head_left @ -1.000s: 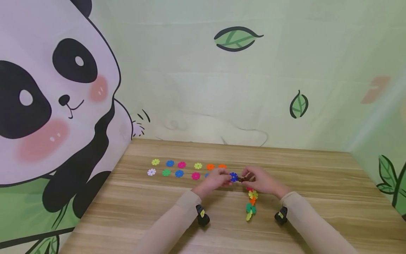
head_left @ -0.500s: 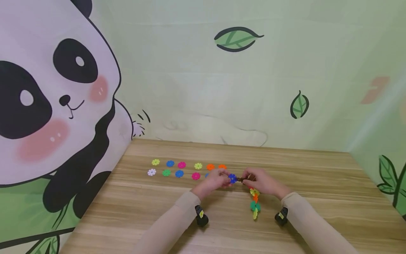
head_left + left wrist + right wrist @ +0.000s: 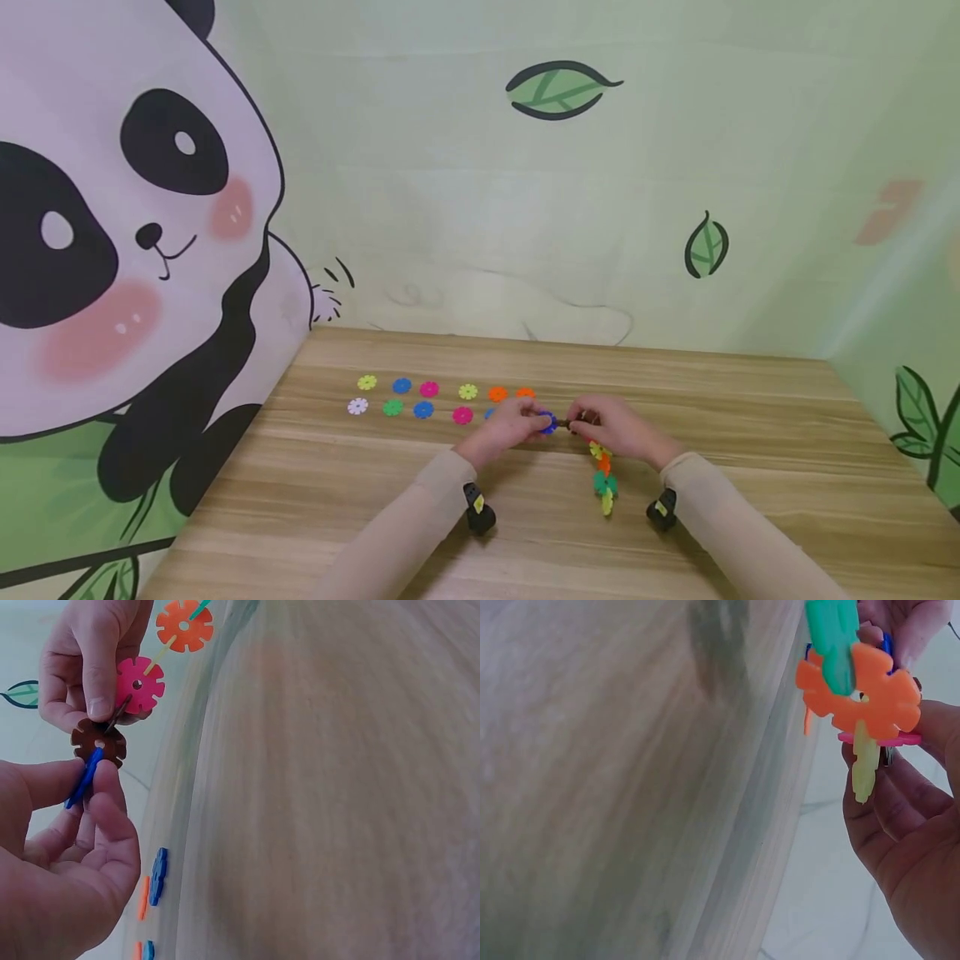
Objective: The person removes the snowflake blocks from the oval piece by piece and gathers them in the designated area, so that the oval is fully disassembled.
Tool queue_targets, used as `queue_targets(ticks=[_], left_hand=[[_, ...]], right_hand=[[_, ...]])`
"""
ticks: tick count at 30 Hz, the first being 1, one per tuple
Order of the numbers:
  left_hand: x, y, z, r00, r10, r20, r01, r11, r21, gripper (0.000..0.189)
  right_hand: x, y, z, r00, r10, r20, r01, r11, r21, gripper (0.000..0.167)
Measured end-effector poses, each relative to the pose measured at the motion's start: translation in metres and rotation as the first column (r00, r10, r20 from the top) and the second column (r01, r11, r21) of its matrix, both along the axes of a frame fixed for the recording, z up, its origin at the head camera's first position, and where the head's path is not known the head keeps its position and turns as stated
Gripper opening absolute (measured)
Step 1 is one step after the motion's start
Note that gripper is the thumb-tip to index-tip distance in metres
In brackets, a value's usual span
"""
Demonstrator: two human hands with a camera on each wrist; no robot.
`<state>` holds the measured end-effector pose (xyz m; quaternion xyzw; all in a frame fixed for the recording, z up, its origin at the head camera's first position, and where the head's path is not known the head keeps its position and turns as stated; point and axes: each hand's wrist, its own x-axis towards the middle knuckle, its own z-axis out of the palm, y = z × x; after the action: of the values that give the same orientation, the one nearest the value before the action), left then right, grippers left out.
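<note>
My left hand (image 3: 504, 429) pinches a dark blue notched snowflake disc (image 3: 84, 780) between thumb and fingers. Its edge meets the slot of a brown disc (image 3: 88, 741), seen close up in the left wrist view. My right hand (image 3: 617, 429) grips the brown end of a linked chain of such discs. From there a pink disc (image 3: 144, 688), a yellow disc (image 3: 864, 769), an orange disc (image 3: 889, 697) and a green disc (image 3: 604, 482) follow, with another yellow disc (image 3: 607, 502) at the hanging end. The right fingers partly hide the brown pieces.
Loose discs lie in two rows on the wooden table (image 3: 360, 500), left of my hands, including a white disc (image 3: 357, 407) and a pink disc (image 3: 462, 415). My left hand covers part of the near row. A panda-printed backdrop (image 3: 450, 208) stands behind the table.
The chain's hanging end has swung to the right and slightly up. The blue disc has shifted slightly left and down, and now meets the brown disc's slot. Both hands stay nearly in place.
</note>
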<state>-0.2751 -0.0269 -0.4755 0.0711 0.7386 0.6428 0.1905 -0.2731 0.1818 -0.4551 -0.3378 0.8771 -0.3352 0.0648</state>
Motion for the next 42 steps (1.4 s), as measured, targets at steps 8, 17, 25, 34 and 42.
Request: queue_targets(ticks=[8,17,25,34,42], left_hand=[[0.0,0.001,0.001,0.998,0.043,-0.051,-0.046,0.997,-0.058,0.01],[0.003,-0.001,0.006,0.987,0.072,-0.145,-0.097,0.98,-0.175,0.011],[0.001,-0.015,0.007,0.976,0.091,-0.198,-0.133,0.968,-0.211,0.011],[0.002,-0.056,0.013,0.99,0.092,-0.102,-0.104,0.987,-0.12,0.015],[0.009,-0.1,0.014,0.971,0.039,-0.235,-0.106,0.954,-0.281,0.025]], right_hand=[[-0.001,-0.002,-0.001,1.0,-0.009,-0.012,0.009,1.0,0.002,0.004],[-0.002,-0.005,-0.001,1.0,-0.014,0.005,0.014,1.0,0.002,0.005],[-0.002,-0.002,0.0,0.999,-0.029,0.021,0.03,0.999,-0.019,0.005],[-0.001,0.001,0.0,0.999,-0.052,0.016,0.052,0.999,-0.003,0.006],[0.001,0.003,0.001,0.998,-0.065,0.005,0.065,0.998,-0.013,0.005]])
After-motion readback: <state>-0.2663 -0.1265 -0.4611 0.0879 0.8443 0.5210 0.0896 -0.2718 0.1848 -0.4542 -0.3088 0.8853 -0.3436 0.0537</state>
